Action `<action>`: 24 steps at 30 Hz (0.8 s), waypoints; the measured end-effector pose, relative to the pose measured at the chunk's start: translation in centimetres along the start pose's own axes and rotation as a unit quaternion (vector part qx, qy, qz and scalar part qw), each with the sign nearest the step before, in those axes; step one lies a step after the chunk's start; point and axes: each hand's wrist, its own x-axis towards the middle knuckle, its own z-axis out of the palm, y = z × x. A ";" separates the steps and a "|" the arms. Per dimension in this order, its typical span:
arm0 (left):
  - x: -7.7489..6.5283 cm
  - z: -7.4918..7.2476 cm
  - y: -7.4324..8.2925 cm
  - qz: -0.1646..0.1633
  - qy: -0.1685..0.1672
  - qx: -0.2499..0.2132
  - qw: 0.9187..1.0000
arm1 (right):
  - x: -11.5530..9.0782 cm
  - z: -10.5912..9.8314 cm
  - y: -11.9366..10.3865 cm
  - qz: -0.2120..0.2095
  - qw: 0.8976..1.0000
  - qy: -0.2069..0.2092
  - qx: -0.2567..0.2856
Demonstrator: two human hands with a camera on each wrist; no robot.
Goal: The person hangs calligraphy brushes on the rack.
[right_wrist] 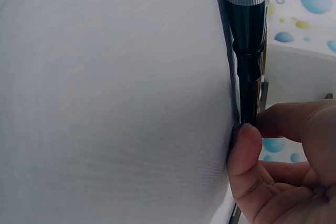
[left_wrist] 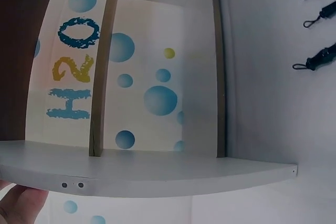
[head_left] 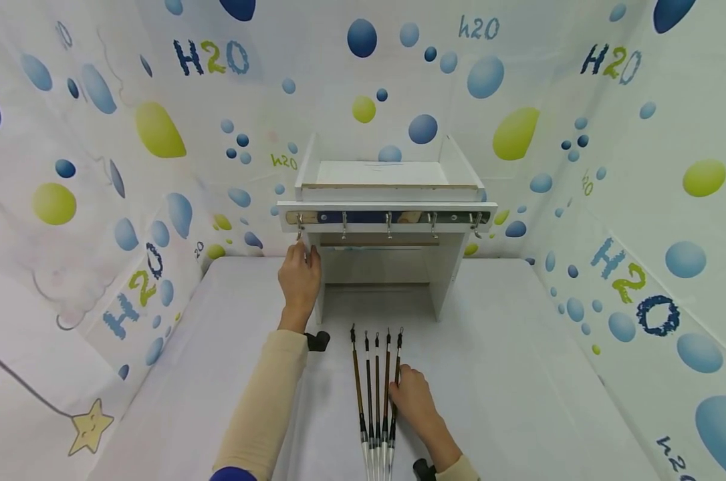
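Several calligraphy brushes (head_left: 377, 381) lie side by side on the white tabletop, hanging loops toward the shelf and clear-sleeved tips toward me. My right hand (head_left: 416, 401) pinches the dark handle of the rightmost brush (right_wrist: 249, 66) between thumb and finger. Up at the white shelf unit (head_left: 387, 195), my left hand (head_left: 301, 277) is raised to its left side, fingertips just below the leftmost metal hook (head_left: 299, 226). In the left wrist view that hand is partly hidden by the side panel (left_wrist: 157, 177), so its exact contact is unclear.
A hook rail (head_left: 363, 217) with several hooks runs along the shelf's front. Below it the unit is open between two side panels. Walls of white curtain (head_left: 579, 100) with blue and green drops surround the table (head_left: 519, 374).
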 end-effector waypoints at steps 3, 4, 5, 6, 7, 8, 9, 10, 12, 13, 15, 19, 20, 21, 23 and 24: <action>0.0 0.0 -0.1 -0.001 0.000 0.004 1.000 | -0.1 -0.1 -0.1 0.003 1.000 0.003 0.004; 0.0 0.0 -0.1 -0.001 -0.001 0.005 1.000 | -0.1 -0.2 -0.1 0.005 1.000 0.003 0.008; 0.0 0.0 -0.1 -0.001 -0.001 0.006 1.000 | -0.1 -0.3 -0.2 0.008 1.000 0.004 0.014; 0.0 0.0 -0.1 0.000 0.000 0.007 1.000 | -0.1 -0.3 -0.2 0.011 1.000 0.004 0.018; 0.0 0.0 -0.1 0.001 -0.001 0.008 1.000 | -0.1 -0.4 -0.2 0.013 1.000 0.006 0.020; 0.0 0.0 -0.2 0.002 0.000 0.009 1.000 | -0.1 -0.6 -0.3 0.013 1.000 0.009 0.022; 0.0 0.0 -0.2 0.003 0.002 0.010 1.000 | -0.1 -0.7 -0.3 0.014 0.999 0.011 0.027; -0.1 0.0 -0.1 0.003 0.002 0.010 1.000 | -0.1 -0.9 -0.3 0.013 0.999 0.014 0.030; -0.1 -0.1 -0.1 0.002 0.005 0.012 1.000 | -0.1 -1.3 -0.4 0.017 0.999 0.017 0.045; -0.2 -0.1 -0.1 0.002 0.007 0.014 1.000 | -0.1 -1.5 -0.4 0.019 0.998 0.017 0.053; -0.2 -0.1 -0.1 0.001 0.010 0.015 1.000 | -0.1 -2.0 -0.4 0.024 0.997 0.017 0.070; -0.1 -0.2 0.0 0.002 0.011 0.012 1.000 | 0.2 -3.0 -0.4 0.027 0.996 0.024 0.078; -0.1 -0.2 0.0 0.002 0.009 0.011 1.000 | 0.2 -3.3 -0.5 0.025 0.996 0.030 0.078; -0.1 -0.1 0.0 0.002 0.009 0.008 1.000 | 0.3 -3.6 -0.6 0.025 0.996 0.035 0.079; 0.0 -0.1 0.0 0.001 0.007 0.006 1.000 | 0.4 -4.3 -0.8 0.023 0.995 0.045 0.082; 0.0 0.0 0.0 0.001 0.006 0.005 1.000 | 0.4 -4.6 -1.0 0.024 0.995 0.051 0.086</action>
